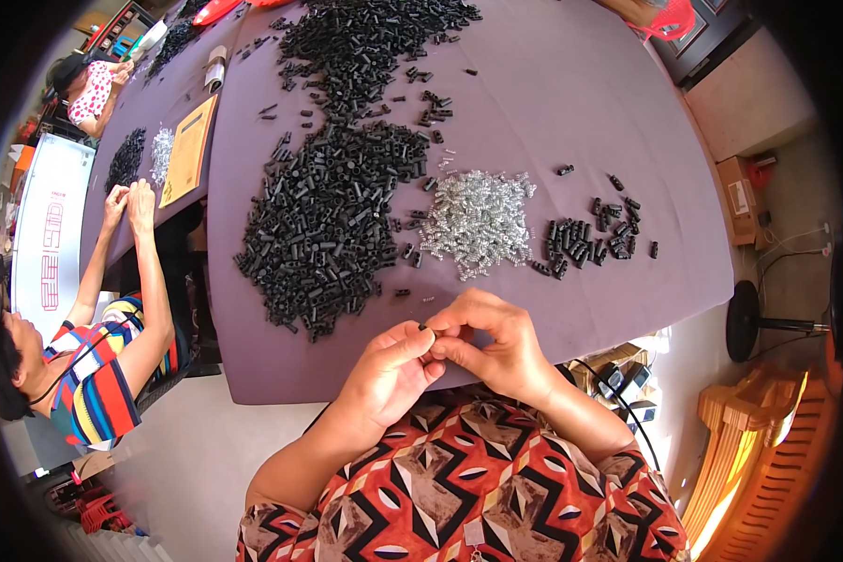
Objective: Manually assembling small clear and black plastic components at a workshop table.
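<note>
Pinched between thumb and fingers, a small black piece (422, 327) shows only its dark tip at the left hand (382, 373); the right hand (496, 342) brings its thumb and forefinger together right beside that tip, and whether they grip the same piece or a second part hidden behind the fingers, I cannot tell. Both hands meet at the near edge of the table (618, 122), in front of the patterned shirt (496, 478). The step in hand looks like close fingertip work on one piece, perhaps fitting something to it. The next move seems to call for a steady left pinch and a small, lined-up push or turn from the right; a slip could drop so slight a part.

Just beyond the hands lies a pile of silvery parts (478, 220), coil-like by their look. To its left spreads a large heap of black pieces (323, 229), and to its right sits a smaller black cluster (576, 242), likely where handled pieces go. Farther left, a co-worker in a striped top (103, 384) holds both hands together near a tan board (189, 150)
</note>
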`<state>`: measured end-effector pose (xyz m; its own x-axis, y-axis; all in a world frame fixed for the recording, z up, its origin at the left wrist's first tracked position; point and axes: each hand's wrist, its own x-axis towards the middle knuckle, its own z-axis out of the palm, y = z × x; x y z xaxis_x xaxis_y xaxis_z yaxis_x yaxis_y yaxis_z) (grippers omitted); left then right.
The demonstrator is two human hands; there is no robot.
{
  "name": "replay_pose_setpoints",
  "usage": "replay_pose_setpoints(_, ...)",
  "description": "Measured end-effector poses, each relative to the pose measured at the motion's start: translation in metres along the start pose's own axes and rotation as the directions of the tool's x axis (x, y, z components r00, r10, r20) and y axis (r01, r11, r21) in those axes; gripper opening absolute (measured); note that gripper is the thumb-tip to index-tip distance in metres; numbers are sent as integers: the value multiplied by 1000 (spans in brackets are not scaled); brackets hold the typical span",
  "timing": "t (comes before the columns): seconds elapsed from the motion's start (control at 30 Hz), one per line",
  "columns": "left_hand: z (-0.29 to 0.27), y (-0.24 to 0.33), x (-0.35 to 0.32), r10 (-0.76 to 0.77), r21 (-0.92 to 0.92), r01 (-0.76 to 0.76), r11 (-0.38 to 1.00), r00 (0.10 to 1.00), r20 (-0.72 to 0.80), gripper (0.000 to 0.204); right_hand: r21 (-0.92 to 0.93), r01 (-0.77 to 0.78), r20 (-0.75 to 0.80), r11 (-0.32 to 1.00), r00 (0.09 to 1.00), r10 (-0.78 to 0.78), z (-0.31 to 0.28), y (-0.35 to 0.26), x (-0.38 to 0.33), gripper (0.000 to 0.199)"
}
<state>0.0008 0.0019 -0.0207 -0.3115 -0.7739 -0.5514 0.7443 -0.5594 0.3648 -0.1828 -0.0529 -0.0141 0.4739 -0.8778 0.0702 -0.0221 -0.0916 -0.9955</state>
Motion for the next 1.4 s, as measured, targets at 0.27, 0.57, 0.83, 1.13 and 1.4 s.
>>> replay_pose_setpoints(0.27,-4,4,-10,-22,117,8,993,992,124,17,-176,210,163,962,970,-182,-7,-7,4,26)
replay_pose_setpoints(0.57,-24,15,-26,56,313,-71,947,997,57,19,-36,75,286,997,956,-61,4,-10,12,19)
replay_pose_setpoints(0.83,-29,28,-34,273,557,-245,794,961,33,23,-607,433,203,666,895,-397,14,-5,55,20)
replay_pose_setpoints(1.13,-25,21,-30,360,636,-311,707,931,56,26,-438,279,220,854,955,-199,13,-6,45,23)
replay_pose_setpoints(1.4,-6,11,-18,357,663,-341,666,927,118,30,551,-258,240,794,960,145,1,-5,22,11)
